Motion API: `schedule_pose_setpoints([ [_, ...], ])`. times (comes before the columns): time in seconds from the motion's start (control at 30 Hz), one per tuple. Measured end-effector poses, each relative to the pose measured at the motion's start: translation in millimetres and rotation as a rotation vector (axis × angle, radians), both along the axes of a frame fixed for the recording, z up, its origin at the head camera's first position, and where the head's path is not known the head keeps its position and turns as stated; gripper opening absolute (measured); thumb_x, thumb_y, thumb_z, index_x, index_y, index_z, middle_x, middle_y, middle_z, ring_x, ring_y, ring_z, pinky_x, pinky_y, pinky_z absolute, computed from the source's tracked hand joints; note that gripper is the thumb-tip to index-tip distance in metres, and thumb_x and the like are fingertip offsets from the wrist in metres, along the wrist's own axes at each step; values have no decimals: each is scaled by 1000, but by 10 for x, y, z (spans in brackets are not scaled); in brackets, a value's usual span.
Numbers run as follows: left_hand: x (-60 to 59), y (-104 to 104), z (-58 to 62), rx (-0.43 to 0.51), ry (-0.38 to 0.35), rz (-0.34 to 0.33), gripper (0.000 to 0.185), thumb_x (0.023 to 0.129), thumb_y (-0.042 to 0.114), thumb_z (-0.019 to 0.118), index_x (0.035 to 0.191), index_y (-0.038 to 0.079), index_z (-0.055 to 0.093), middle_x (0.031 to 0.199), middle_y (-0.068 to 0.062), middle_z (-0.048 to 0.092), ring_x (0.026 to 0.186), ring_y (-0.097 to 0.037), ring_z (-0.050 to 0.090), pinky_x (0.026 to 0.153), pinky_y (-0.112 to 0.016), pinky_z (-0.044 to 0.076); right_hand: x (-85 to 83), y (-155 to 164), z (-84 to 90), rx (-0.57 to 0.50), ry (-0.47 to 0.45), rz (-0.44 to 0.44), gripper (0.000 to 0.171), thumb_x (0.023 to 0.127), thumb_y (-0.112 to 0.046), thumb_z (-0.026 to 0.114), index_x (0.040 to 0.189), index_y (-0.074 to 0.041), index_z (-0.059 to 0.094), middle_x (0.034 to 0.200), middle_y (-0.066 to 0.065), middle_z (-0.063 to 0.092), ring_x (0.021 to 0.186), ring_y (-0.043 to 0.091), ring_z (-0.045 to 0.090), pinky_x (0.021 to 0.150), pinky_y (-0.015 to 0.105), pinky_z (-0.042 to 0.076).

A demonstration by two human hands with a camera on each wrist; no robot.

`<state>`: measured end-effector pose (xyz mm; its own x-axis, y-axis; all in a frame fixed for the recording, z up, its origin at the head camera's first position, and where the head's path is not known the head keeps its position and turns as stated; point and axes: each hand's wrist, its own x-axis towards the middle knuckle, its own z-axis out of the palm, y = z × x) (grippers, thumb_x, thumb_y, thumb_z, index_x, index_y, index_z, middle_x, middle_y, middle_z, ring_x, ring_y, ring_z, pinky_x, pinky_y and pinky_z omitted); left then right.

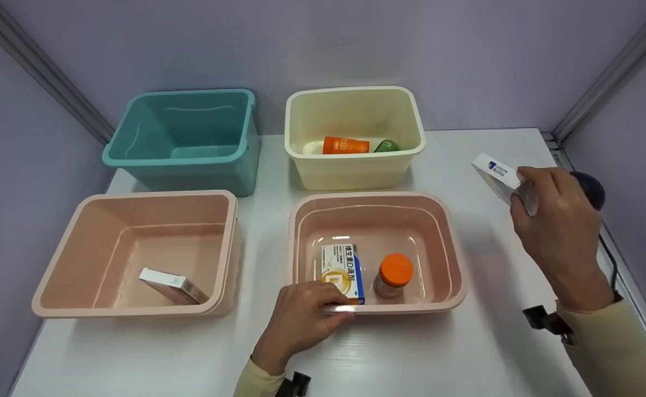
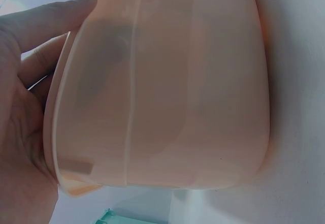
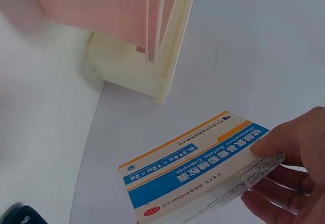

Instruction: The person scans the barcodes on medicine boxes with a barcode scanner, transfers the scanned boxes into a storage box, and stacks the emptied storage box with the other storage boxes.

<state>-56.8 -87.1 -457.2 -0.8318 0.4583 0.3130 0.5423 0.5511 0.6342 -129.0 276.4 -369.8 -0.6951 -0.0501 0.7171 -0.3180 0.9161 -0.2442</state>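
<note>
Blue-striped box [image 3: 195, 170] label readable from right wrist only, right hand [image 1: 557, 220] pinching; left hand [image 1: 300, 320] grips pink bin [image 1: 449, 264] rim.

A box [image 1: 343, 271] and a bottle [image 1: 393, 275] are set side by side in the tub [image 1: 455, 264] whose near rim is gripped by the left hand [image 1: 300, 322]; the bottle lies right of the box. A second tub [image 1: 58, 259], left of that hand, holds a carton [image 1: 172, 286]. Two more tubs are placed behind: one [image 1: 135, 149] beyond and to the left of the hand, the other [image 1: 416, 132] straight beyond, with containers [image 1: 350, 145] inside. A packet [image 1: 499, 177] is held by the right hand [image 1: 557, 229], well right of all tubs, above the table [image 1: 466, 353].
</note>
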Motion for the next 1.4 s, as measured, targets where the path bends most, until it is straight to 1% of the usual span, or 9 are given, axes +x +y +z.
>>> schedule_pose_setpoints([
  [0.3, 4, 2, 0, 0, -8, 3, 12, 80, 32, 82, 87, 23, 79, 81, 15, 68, 74, 3, 60, 64, -22, 48, 2, -65, 184, -40, -37, 53, 37, 81, 9, 68, 116, 5, 62, 104, 25, 60, 88, 41, 63, 62, 53, 49],
  [0.33, 4, 3, 0, 0, -6, 3, 12, 80, 31, 82, 87, 23, 79, 81, 15, 68, 73, 3, 60, 64, -22, 48, 2, -74, 200, -46, -45, 57, 38, 81, 9, 68, 119, 4, 62, 105, 24, 60, 88, 40, 64, 64, 49, 51],
  [0.4, 2, 3, -4, -1, -1, 2, 12, 80, 31, 82, 86, 22, 78, 81, 15, 68, 73, 2, 60, 63, -22, 48, -1, -91, 224, -62, -58, 73, 43, 82, 10, 68, 124, 2, 61, 107, 24, 59, 92, 40, 65, 69, 33, 52],
  [0.47, 1, 3, -6, -3, 4, 0, 11, 80, 31, 82, 86, 22, 78, 80, 14, 69, 73, 2, 60, 63, -23, 48, -1, -109, 250, -83, -74, 96, 45, 83, 10, 67, 127, 1, 61, 110, 23, 58, 97, 39, 64, 75, 18, 47],
  [0.57, 0, 5, -10, 1, 0, -4, 11, 80, 29, 82, 86, 21, 78, 80, 12, 69, 72, 1, 61, 63, -23, 48, -5, -138, 290, -142, -91, 151, 45, 82, 14, 67, 125, 1, 63, 111, 22, 56, 101, 37, 63, 83, 6, 37],
  [0.7, 3, 9, 1, 5, -5, -4, 10, 80, 28, 82, 87, 22, 79, 80, 12, 69, 73, 2, 61, 63, -22, 48, -16, -187, 339, -213, -97, 224, 41, 78, 17, 69, 116, 4, 64, 110, 19, 56, 104, 30, 61, 87, 16, 45],
  [0.97, 3, 8, 12, -4, 0, -1, 10, 80, 31, 82, 86, 23, 79, 80, 15, 68, 73, 4, 60, 64, -22, 48, -39, -335, 426, -294, -124, 300, 42, 75, 16, 75, 113, 0, 67, 110, 8, 61, 105, 11, 59, 85, 22, 49],
  [1.13, -4, 9, 12, 4, 9, -4, 10, 81, 31, 81, 86, 23, 79, 81, 16, 68, 74, 4, 60, 64, -22, 48, -53, -458, 489, -326, -166, 348, 43, 76, 14, 76, 115, -2, 67, 112, 5, 65, 107, 11, 62, 83, 22, 50],
  [1.4, -7, 14, 1, 5, 16, -11, 9, 81, 31, 81, 85, 24, 78, 81, 16, 68, 74, 4, 59, 64, -21, 48, -90, -668, 529, -460, -255, 502, 36, 80, 14, 71, 113, 1, 64, 111, 8, 62, 107, 15, 62, 82, 23, 51],
])
